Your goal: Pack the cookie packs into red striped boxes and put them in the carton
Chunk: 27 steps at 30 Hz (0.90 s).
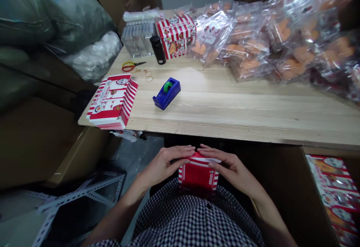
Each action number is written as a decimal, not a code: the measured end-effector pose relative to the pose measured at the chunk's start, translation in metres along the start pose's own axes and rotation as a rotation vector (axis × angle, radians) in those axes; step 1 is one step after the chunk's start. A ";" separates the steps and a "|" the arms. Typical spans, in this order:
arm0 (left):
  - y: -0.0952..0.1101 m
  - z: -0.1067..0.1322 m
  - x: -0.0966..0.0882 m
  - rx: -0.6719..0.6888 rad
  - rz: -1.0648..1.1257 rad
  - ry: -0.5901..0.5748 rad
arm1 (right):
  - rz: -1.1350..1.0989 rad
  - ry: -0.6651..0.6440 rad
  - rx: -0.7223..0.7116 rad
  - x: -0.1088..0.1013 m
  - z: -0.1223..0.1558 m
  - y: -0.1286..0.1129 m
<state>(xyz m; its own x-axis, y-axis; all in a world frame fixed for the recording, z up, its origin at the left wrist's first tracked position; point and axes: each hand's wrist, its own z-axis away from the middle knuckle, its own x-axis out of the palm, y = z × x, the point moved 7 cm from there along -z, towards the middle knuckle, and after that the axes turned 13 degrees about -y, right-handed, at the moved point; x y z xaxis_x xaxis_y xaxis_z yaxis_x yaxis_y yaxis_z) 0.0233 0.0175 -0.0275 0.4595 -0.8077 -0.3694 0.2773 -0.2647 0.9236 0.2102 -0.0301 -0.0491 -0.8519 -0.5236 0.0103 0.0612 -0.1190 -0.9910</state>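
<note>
A small red-and-white striped box (pixel 198 175) rests on my lap, below the table's near edge. My left hand (pixel 165 163) presses on its top left, fingers laid flat and together over the lid. My right hand (pixel 230 169) covers the top right the same way, fingertips meeting the left hand's at the middle. Both hands hold the box between them. The box's top is mostly hidden under my fingers.
On the wooden table (pixel 239 108) lie a stack of flat striped cartons (pixel 112 102), a blue tape dispenser (pixel 167 93), scissors (pixel 132 65), rubber bands (pixel 148 75), a black bottle (pixel 158 49), an assembled striped box (pixel 176 35) and several bagged orange items (pixel 281 40). More cartons (pixel 334 194) lie lower right.
</note>
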 end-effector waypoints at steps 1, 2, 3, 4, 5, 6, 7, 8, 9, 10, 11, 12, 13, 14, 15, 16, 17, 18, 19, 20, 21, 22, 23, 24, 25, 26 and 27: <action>-0.002 0.001 0.000 0.003 0.007 0.003 | 0.022 -0.014 -0.011 0.002 0.000 -0.001; -0.004 0.001 0.000 0.004 0.005 0.009 | 0.049 -0.022 -0.021 0.004 0.000 -0.003; -0.004 0.001 -0.001 0.005 -0.008 0.018 | 0.076 -0.027 -0.032 0.005 0.000 -0.005; -0.002 0.000 -0.002 0.006 -0.030 0.032 | 0.100 -0.030 -0.042 0.006 -0.001 -0.007; 0.000 -0.001 -0.002 0.008 -0.053 0.046 | 0.115 -0.031 -0.054 0.007 -0.002 -0.009; 0.003 -0.003 -0.002 0.006 -0.071 0.061 | 0.124 -0.034 -0.069 0.008 -0.003 -0.011; 0.007 -0.006 -0.002 -0.001 -0.082 0.077 | 0.130 -0.038 -0.081 0.010 -0.003 -0.013; 0.010 -0.009 -0.002 -0.014 -0.088 0.092 | 0.135 -0.040 -0.090 0.010 -0.004 -0.014; 0.012 -0.013 -0.001 -0.032 -0.095 0.102 | 0.142 -0.037 -0.087 0.011 -0.005 -0.015; 0.015 -0.017 0.000 -0.050 -0.104 0.112 | 0.148 -0.028 -0.077 0.011 -0.005 -0.014; 0.018 -0.021 0.001 -0.065 -0.117 0.118 | 0.151 -0.019 -0.063 0.011 -0.005 -0.014; 0.020 -0.026 0.001 -0.071 -0.132 0.121 | 0.147 -0.012 -0.051 0.011 -0.005 -0.013; 0.023 -0.031 0.002 -0.070 -0.141 0.114 | 0.136 -0.006 -0.045 0.011 -0.006 -0.013; 0.026 -0.036 0.003 -0.058 -0.139 0.103 | 0.120 -0.007 -0.042 0.011 -0.006 -0.013; 0.028 -0.040 0.004 -0.041 -0.123 0.088 | 0.104 -0.011 -0.044 0.011 -0.007 -0.013; 0.030 -0.044 0.004 -0.021 -0.098 0.070 | 0.091 -0.013 -0.050 0.012 -0.007 -0.014; 0.033 -0.048 0.005 0.001 -0.068 0.051 | 0.081 -0.012 -0.052 0.012 -0.008 -0.014; 0.034 -0.051 0.005 0.022 -0.040 0.034 | 0.071 -0.006 -0.053 0.011 -0.008 -0.014; 0.035 -0.053 0.006 0.038 -0.017 0.018 | 0.060 -0.001 -0.054 0.011 -0.009 -0.014; 0.036 -0.054 0.006 0.046 -0.003 0.006 | 0.046 0.005 -0.057 0.010 -0.009 -0.013; 0.035 -0.055 0.007 0.047 0.003 -0.002 | 0.029 0.009 -0.061 0.010 -0.010 -0.013; 0.034 -0.055 0.007 0.043 0.001 -0.003 | 0.012 0.013 -0.063 0.010 -0.010 -0.012; 0.033 -0.055 0.008 0.036 -0.007 0.000 | -0.003 0.018 -0.067 0.010 -0.011 -0.011; 0.032 -0.055 0.008 0.028 -0.021 0.007 | -0.015 0.025 -0.074 0.009 -0.012 -0.010; 0.031 -0.056 0.008 0.022 -0.039 0.016 | -0.026 0.033 -0.080 0.009 -0.012 -0.010; 0.031 -0.056 0.008 0.020 -0.058 0.019 | -0.038 0.041 -0.087 0.009 -0.013 -0.009; 0.031 -0.056 0.008 0.023 -0.074 0.014 | -0.051 0.046 -0.096 0.008 -0.013 -0.008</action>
<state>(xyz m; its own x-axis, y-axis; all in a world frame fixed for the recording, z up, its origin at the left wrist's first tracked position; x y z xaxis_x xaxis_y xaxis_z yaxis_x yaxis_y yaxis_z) 0.0828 0.0328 -0.0073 0.4505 -0.7780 -0.4379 0.2916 -0.3353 0.8958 0.1957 -0.0220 -0.0428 -0.8758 -0.4793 0.0567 -0.0309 -0.0616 -0.9976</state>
